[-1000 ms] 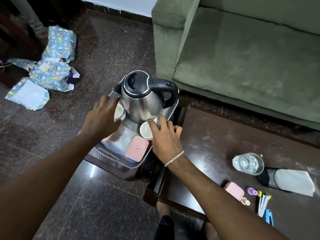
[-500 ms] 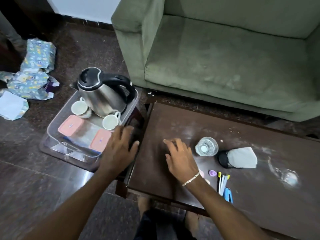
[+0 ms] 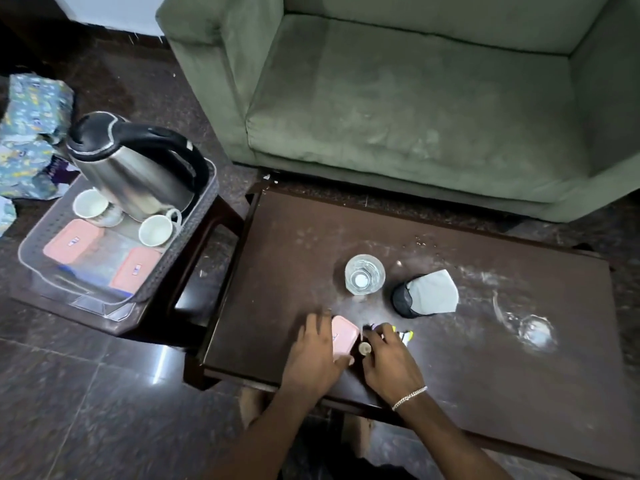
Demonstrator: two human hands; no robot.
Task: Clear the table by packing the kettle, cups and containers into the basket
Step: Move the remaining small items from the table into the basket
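On the dusty dark wooden table (image 3: 277, 271), we are closing our left hand (image 3: 317, 355) around the small pink-lidded plastic container (image 3: 344, 336), our right hand (image 3: 389, 363) pinching small items, advising a firm, level lift.

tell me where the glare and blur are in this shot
Head view: a bright ceiling-light reflection glares off the floor tiles beside the table; the kettle is smeared by motion blur; both hands, left and right, are slightly soft; wide-angle distortion bends the sofa edges.
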